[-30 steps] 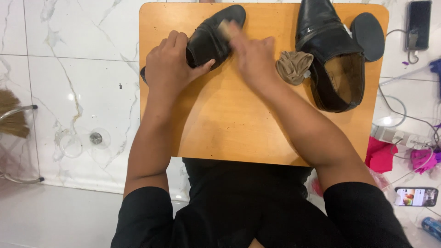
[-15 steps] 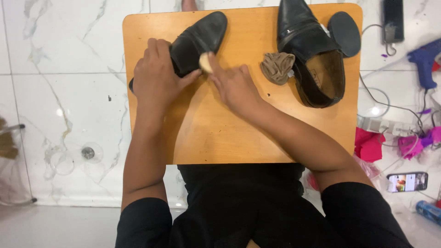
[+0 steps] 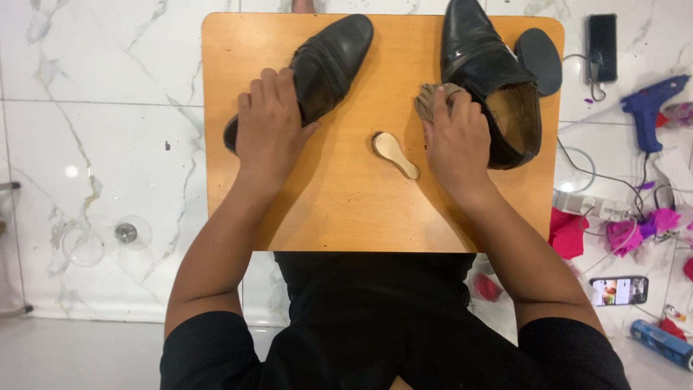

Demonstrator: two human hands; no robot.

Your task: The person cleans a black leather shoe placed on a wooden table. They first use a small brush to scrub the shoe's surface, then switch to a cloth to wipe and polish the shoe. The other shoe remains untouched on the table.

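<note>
White marble-veined floor tiles surround a small square wooden table (image 3: 339,209), seen from above over the person's lap.

On the table, the left hand (image 3: 269,130) lies palm-down over the heel end of a black dress shoe (image 3: 325,61), fingers wrapped over its side and pinning it to the wood; the toe points away and to the right of that hand. The right hand (image 3: 455,141) is closed around a crumpled tan cloth (image 3: 431,97), which pokes out just beyond its fingertips and touches a second black shoe (image 3: 491,79) lying just right of that hand. Between the two hands rests a small pale heel-shaped insert (image 3: 395,154), apart from both. A black oval heel piece (image 3: 538,59) sits beyond the right hand, against the second shoe.

The only container-like thing is the second shoe itself: its opening faces up, showing a tan lining, and it looks empty, though the toe end is too dark to tell.

Risks, as I judge them: the pale insert lies loose where a sweep of either wrist could knock it off the table, and the heel piece sits near the far right corner, where a nudge to the second shoe could push it over. To the right of the right hand, on the floor, a blue glue gun (image 3: 646,108) and trailing cables could snag.
</note>
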